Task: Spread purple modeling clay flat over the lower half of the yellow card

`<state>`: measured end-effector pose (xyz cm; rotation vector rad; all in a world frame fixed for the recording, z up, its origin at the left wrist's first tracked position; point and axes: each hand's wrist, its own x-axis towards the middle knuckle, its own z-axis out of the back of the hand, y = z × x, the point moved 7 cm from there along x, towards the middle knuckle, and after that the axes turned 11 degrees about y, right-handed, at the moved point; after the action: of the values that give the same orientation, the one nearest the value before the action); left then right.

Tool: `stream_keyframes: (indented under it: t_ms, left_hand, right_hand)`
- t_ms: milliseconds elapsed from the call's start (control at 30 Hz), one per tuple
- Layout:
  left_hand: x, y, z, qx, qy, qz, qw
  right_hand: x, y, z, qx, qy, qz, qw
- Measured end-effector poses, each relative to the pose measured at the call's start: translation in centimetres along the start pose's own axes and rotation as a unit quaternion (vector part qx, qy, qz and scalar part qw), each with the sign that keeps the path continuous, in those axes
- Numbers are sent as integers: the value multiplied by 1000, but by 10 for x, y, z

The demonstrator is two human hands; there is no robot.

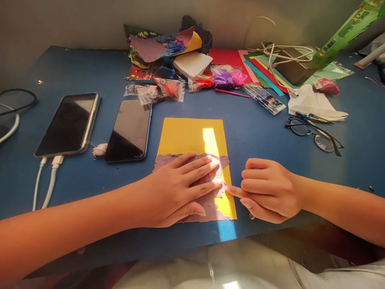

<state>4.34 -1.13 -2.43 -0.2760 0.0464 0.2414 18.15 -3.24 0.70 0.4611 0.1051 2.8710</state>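
A sheet of yellow paper [189,134] lies on the blue table, and a thin, uneven layer of mauve modelling clay [165,159] covers much of its lower part. My left hand [183,186] rests flat over the clay, fingers stretched out to the right and hiding part of it. At the sheet's right side, my right hand [267,188] has its index finger extended, the tip touching the clay's edge. Its other fingers are curled in with nothing visible in them. A strip of sunlight crosses the paper and clay.
Two phones [67,124] [129,130] lie left of the paper, one with cables plugged in. Behind are bagged clay pieces [224,76], coloured papers [261,72] and a decorated craft piece [147,48]. Eyeglasses [315,134] lie at right, near a crumpled white paper [313,104].
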Motion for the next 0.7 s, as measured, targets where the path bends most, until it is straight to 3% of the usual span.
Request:
stream_keyframes:
  t_ms: [267, 433, 700]
  left_hand:
    - [-1, -1, -7, 1, 4, 25, 1000]
    - [-1, -2, -9, 11, 2, 39, 999]
    - [-2, -3, -7, -24, -4, 26, 999]
  right_hand:
    - [3, 4, -2, -35, -3, -14, 999]
    - [9, 14, -15, 18, 73, 2, 997]
    - [11, 19, -27, -8, 155, -29, 988]
